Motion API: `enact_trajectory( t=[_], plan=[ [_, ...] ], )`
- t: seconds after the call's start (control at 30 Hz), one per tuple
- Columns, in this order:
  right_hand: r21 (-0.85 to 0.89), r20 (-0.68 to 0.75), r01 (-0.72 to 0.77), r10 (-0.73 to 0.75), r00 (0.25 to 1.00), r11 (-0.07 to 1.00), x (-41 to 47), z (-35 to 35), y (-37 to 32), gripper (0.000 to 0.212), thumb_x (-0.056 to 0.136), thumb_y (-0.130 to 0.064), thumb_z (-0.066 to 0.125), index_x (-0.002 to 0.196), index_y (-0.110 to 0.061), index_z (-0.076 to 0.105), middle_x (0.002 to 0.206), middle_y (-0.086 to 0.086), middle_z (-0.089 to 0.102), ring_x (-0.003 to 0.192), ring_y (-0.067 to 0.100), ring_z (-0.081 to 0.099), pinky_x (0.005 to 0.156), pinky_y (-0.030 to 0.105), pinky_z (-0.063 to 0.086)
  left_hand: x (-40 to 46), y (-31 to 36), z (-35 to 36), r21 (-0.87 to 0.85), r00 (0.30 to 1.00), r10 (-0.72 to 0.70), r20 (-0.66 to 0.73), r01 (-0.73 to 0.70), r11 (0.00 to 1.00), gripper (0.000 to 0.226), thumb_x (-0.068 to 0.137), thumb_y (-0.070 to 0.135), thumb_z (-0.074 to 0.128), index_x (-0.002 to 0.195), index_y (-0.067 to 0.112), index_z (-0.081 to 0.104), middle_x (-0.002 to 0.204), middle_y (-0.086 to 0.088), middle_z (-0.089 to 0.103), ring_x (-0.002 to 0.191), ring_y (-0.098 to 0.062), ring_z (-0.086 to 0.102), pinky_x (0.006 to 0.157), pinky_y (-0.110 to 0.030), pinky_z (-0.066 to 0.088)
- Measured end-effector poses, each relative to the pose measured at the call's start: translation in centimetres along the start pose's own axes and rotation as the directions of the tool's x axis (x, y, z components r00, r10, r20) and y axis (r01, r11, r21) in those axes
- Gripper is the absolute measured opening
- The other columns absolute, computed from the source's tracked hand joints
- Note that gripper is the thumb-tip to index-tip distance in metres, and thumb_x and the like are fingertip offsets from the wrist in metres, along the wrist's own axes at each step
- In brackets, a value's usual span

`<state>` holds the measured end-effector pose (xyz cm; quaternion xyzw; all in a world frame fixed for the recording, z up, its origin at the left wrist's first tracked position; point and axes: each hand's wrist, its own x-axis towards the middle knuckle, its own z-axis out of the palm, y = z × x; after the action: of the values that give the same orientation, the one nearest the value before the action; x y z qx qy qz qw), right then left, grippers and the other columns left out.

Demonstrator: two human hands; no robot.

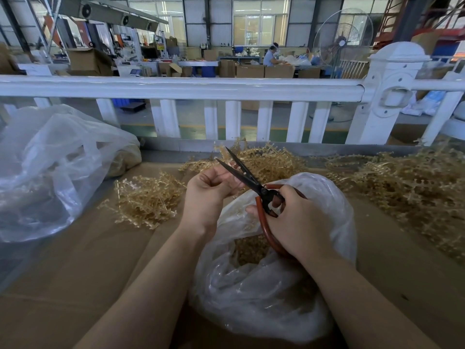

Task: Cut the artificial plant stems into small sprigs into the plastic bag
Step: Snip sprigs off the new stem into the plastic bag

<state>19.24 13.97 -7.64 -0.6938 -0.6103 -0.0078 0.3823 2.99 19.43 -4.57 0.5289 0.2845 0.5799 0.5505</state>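
Observation:
My right hand grips the red handles of black-bladed scissors, whose blades are spread apart and point up and to the left. My left hand pinches a thin pale sprig between the blades, just above the mouth of a clear plastic bag. Cut tan sprigs lie inside the bag. Piles of tan artificial plant stems lie on the brown cardboard: one to the left, one behind the hands, a large one at the right.
A big crumpled clear plastic bag holding more tan material sits at the left. A white railing runs along the far edge of the table. Beyond it lies a workshop floor with cartons, a standing fan and a seated person.

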Motion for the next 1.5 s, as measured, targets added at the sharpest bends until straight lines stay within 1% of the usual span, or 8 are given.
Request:
enact_trajectory(
  t=[0.4, 0.53, 0.67, 0.8, 0.9, 1.23, 1.4, 1.5],
  plan=[
    [0.004, -0.008, 0.014, -0.014, 1.000, 1.000, 0.07, 0.05, 0.00, 0.076, 0.066, -0.094, 0.041, 0.099, -0.029, 0.063, 0.075, -0.015, 0.063, 0.070, 0.003, 0.061, 0.066, 0.025, 0.056, 0.20, -0.03, -0.35, -0.001, 0.999, 0.030, 0.016, -0.030, 1.000, 0.015, 0.087, -0.008, 0.064, 0.088, 0.005, 0.071, 0.077, -0.003, 0.074, 0.071, -0.010, 0.068, 0.067, -0.019, 0.054],
    [0.013, -0.010, 0.010, -0.010, 1.000, 1.000, 0.07, -0.02, 0.06, 0.074, 0.067, -0.091, 0.046, 0.099, -0.027, 0.064, 0.075, -0.015, 0.063, 0.070, 0.002, 0.060, 0.065, 0.023, 0.055, 0.19, 0.05, -0.36, -0.006, 1.000, 0.024, -0.004, -0.024, 1.000, 0.014, 0.086, -0.007, 0.066, 0.092, 0.005, 0.072, 0.079, -0.005, 0.074, 0.072, -0.011, 0.068, 0.068, -0.020, 0.055],
    [-0.034, -0.036, 0.028, -0.029, 0.999, 0.999, 0.00, -0.25, 0.03, 0.077, 0.064, -0.095, 0.035, 0.095, -0.029, 0.059, 0.076, -0.015, 0.060, 0.069, 0.004, 0.059, 0.063, 0.026, 0.054, 0.15, -0.06, -0.51, 0.061, 0.999, 0.041, 0.026, -0.042, 0.997, 0.016, 0.087, -0.007, 0.065, 0.085, 0.007, 0.072, 0.077, -0.005, 0.073, 0.072, -0.012, 0.066, 0.068, -0.020, 0.053],
    [-0.054, -0.076, 0.041, -0.045, 0.996, 0.998, -0.11, -0.38, 0.04, 0.065, 0.068, -0.093, 0.040, 0.084, -0.030, 0.049, 0.069, -0.017, 0.055, 0.062, 0.001, 0.054, 0.052, 0.018, 0.040, 0.11, -0.11, -0.44, 0.089, 0.995, 0.052, 0.083, -0.060, 0.994, 0.009, 0.086, -0.008, 0.067, 0.091, -0.002, 0.072, 0.080, -0.007, 0.074, 0.072, -0.011, 0.066, 0.067, -0.019, 0.052],
    [-0.089, -0.101, 0.051, -0.060, 0.993, 0.995, -0.15, -0.49, -0.09, 0.064, 0.069, -0.094, 0.035, 0.079, -0.032, 0.045, 0.063, -0.020, 0.048, 0.055, -0.003, 0.047, 0.048, 0.015, 0.030, 0.05, -0.15, -0.35, 0.093, 0.996, 0.052, 0.077, -0.059, 0.994, 0.013, 0.085, -0.009, 0.066, 0.091, -0.001, 0.073, 0.081, -0.007, 0.075, 0.073, -0.011, 0.067, 0.066, -0.018, 0.052],
    [-0.134, -0.130, 0.055, -0.072, 0.989, 0.990, -0.13, -0.26, -0.06, 0.051, 0.076, -0.078, 0.064, 0.074, -0.032, 0.042, 0.056, -0.018, 0.043, 0.050, -0.003, 0.044, 0.046, 0.016, 0.029, 0.07, -0.13, -0.40, 0.085, 0.996, 0.047, 0.080, -0.054, 0.995, 0.015, 0.085, -0.008, 0.066, 0.089, 0.004, 0.073, 0.081, -0.007, 0.075, 0.073, -0.013, 0.067, 0.067, -0.018, 0.052],
    [-0.118, -0.102, 0.055, -0.068, 0.992, 0.991, -0.20, -0.19, 0.06, 0.050, 0.077, -0.076, 0.065, 0.082, -0.028, 0.050, 0.060, -0.020, 0.043, 0.055, 0.001, 0.049, 0.050, 0.017, 0.036, 0.15, -0.26, -0.54, 0.078, 0.996, 0.041, 0.073, -0.047, 0.996, 0.012, 0.086, -0.006, 0.067, 0.096, -0.001, 0.072, 0.082, -0.009, 0.073, 0.074, -0.014, 0.066, 0.067, -0.019, 0.051],
    [-0.124, -0.099, 0.051, -0.063, 0.993, 0.991, -0.23, -0.28, -0.06, 0.052, 0.077, -0.079, 0.061, 0.084, -0.028, 0.051, 0.062, -0.022, 0.043, 0.055, -0.001, 0.047, 0.050, 0.015, 0.034, 0.16, -0.27, -0.61, 0.104, 0.995, 0.045, 0.084, -0.054, 0.993, 0.011, 0.086, -0.007, 0.066, 0.095, -0.003, 0.071, 0.080, -0.007, 0.073, 0.073, -0.012, 0.066, 0.067, -0.019, 0.052]
  ],
)
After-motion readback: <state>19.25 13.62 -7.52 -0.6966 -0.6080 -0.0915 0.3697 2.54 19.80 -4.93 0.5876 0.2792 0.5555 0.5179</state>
